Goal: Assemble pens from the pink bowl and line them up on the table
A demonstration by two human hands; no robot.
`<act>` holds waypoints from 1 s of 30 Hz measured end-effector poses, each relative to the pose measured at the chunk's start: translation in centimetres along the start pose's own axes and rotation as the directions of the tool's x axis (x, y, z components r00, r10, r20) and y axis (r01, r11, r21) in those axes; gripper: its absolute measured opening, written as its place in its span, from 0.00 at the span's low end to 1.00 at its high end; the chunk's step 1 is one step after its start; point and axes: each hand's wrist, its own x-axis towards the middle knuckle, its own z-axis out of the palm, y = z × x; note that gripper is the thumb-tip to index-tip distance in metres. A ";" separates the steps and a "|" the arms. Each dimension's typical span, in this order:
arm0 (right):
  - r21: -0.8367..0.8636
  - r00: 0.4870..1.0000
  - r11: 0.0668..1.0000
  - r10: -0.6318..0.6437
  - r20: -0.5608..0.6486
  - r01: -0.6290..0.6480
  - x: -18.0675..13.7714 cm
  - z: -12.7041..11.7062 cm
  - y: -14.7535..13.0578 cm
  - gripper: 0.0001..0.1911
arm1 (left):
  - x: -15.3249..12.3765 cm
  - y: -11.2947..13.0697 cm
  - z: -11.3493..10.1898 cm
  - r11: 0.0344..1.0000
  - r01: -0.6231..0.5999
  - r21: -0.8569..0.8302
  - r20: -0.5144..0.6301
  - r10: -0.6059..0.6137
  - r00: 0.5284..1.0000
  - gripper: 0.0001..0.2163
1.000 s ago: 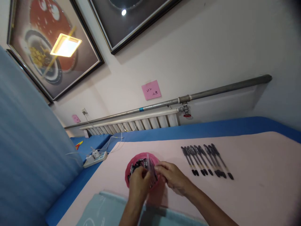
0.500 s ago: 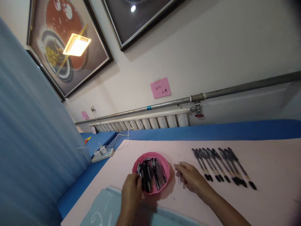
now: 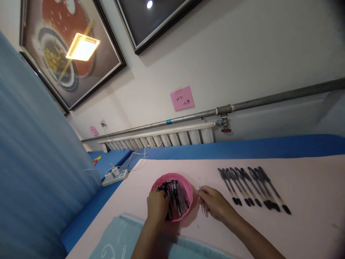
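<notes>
Clear tube [image 3: 199, 182] pinched by right grip [image 3: 213, 203] beside pink dish [image 3: 189, 187] rim; left grip [image 3: 157, 207] unclear.

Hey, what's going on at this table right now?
A person works at a pink table. The left hand is in a pink bowl, fingers on the black pens heaped there; whether it grips one is unclear. The right hand pinches a thin clear tube just right of the bowl. Further right, a row of pens lies side by side.
</notes>
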 end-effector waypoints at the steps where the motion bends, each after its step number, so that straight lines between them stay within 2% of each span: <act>1: -0.005 1.000 1.000 -0.001 0.004 0.001 0.0 0.0 0.0 0.13 | 0.2 0.3 0.2 1.000 0.012 0.023 0.007 -0.012 1.000 0.13; 7: -0.027 1.000 1.000 -0.007 0.006 0.007 0.7 0.2 0.9 0.13 | 1.5 1.1 0.6 0.993 0.080 0.090 0.055 -0.085 0.995 0.15; 15: -0.036 1.000 0.999 -0.028 0.008 0.028 0.4 0.4 0.6 0.14 | 2.8 1.0 0.1 0.997 0.067 0.033 0.142 -0.071 0.987 0.13; 22: -0.069 0.999 0.997 -0.045 -0.001 0.045 0.3 0.3 0.3 0.14 | 3.3 0.6 0.4 0.996 0.091 -0.018 0.149 -0.088 0.985 0.10; 30: -0.093 0.997 0.993 -0.071 -0.009 0.070 -0.5 0.3 -0.3 0.14 | 3.3 0.1 1.4 0.995 0.045 -0.084 0.123 -0.035 0.992 0.09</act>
